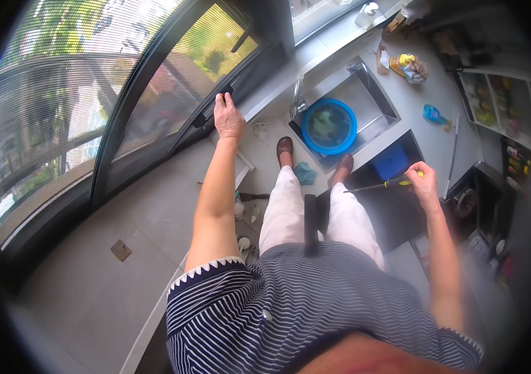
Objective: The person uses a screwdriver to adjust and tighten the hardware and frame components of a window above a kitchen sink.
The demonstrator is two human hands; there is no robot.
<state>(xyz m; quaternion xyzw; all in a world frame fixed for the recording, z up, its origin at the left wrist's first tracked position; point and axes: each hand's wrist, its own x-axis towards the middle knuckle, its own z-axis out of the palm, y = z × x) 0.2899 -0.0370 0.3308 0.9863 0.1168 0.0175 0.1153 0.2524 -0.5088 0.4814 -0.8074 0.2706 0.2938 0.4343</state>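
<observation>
A blue basin (329, 126) sits in the steel sink (377, 100) at the far middle, with something green lying in it. The right hand (423, 182) is closed around the yellow handle of a screwdriver (382, 184), whose dark shaft points left above an open blue-lined cabinet (391, 162) under the counter. The left hand (228, 118) reaches far left, fingers curled over the black window handle (215, 107). A teal cloth (306, 173) lies on the floor between the brown shoes (285, 148). A bottle (434, 115) lies on the countertop (446, 93) at right.
</observation>
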